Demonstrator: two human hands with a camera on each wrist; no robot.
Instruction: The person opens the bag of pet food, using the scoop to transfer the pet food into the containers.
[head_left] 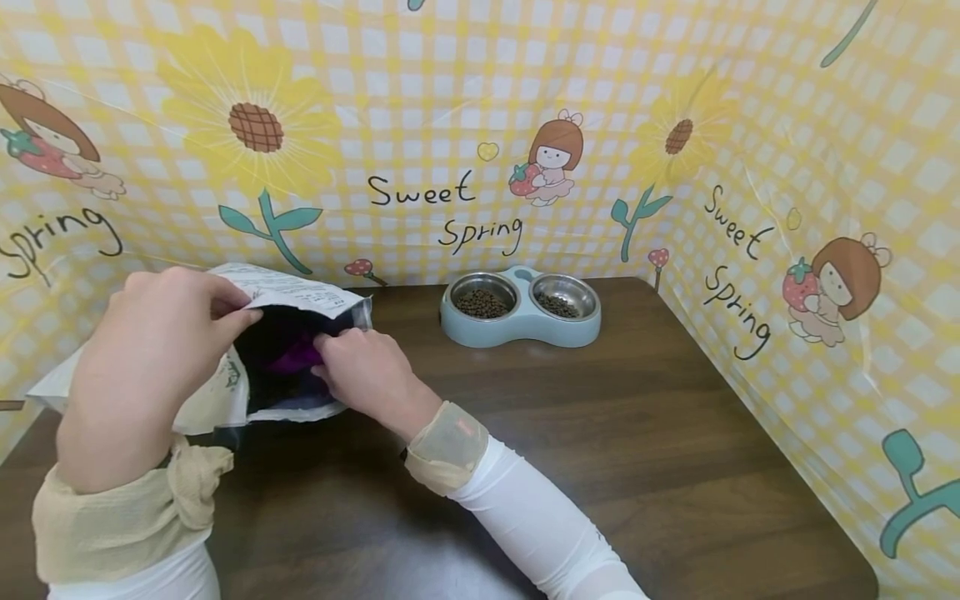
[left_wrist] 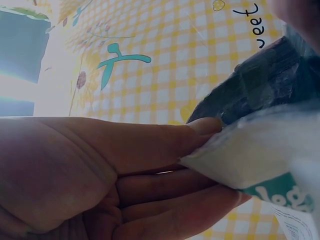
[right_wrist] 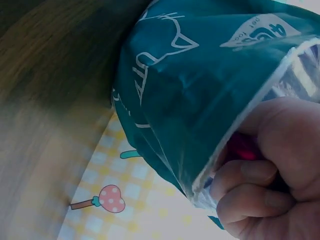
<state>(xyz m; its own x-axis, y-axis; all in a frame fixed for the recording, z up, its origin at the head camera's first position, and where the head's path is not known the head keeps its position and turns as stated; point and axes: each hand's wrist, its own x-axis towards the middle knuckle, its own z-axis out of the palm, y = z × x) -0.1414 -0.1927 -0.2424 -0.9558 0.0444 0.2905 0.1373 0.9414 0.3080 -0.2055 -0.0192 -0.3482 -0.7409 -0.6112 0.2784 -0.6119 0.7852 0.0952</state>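
On the left of the table lies a white and teal pet food bag (head_left: 300,292), its mouth facing me and its inside dark. My left hand (head_left: 146,358) pinches the edge of the bag's mouth between thumb and fingers, as the left wrist view shows closely. Reaching into the opening, my right hand (head_left: 375,371) grips a purple scoop (head_left: 296,357), most of which is hidden in the bag. In the right wrist view the fingers curl round the scoop's handle (right_wrist: 244,146), just inside the bag's cut edge.
At the back of the brown wooden table (head_left: 600,450) stands a light blue double feeder (head_left: 517,332). Its two metal bowls hold brown kibble (head_left: 482,304). A yellow checked cloth (head_left: 427,108) with printed flowers hangs behind the table and along its sides.
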